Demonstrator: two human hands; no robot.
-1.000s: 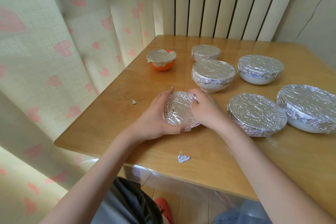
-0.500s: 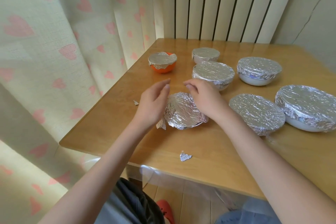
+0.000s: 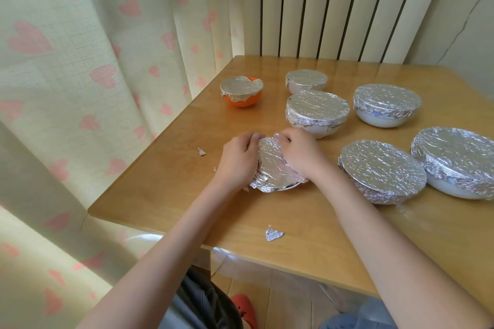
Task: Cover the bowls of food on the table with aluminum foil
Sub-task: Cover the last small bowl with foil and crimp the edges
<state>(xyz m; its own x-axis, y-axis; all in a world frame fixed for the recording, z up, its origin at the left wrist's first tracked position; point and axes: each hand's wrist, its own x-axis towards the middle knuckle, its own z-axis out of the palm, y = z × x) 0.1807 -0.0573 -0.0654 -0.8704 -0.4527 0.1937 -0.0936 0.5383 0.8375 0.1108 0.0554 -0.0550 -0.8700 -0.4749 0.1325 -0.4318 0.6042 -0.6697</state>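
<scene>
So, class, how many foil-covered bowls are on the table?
7. The orange bowl far left, a small bowl at the back, two mid-table, two on the right, and one between the hands.

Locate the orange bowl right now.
In the head view, the orange bowl sits foil-topped at the table's far left, beside the curtain, left of the small covered bowl.
</scene>
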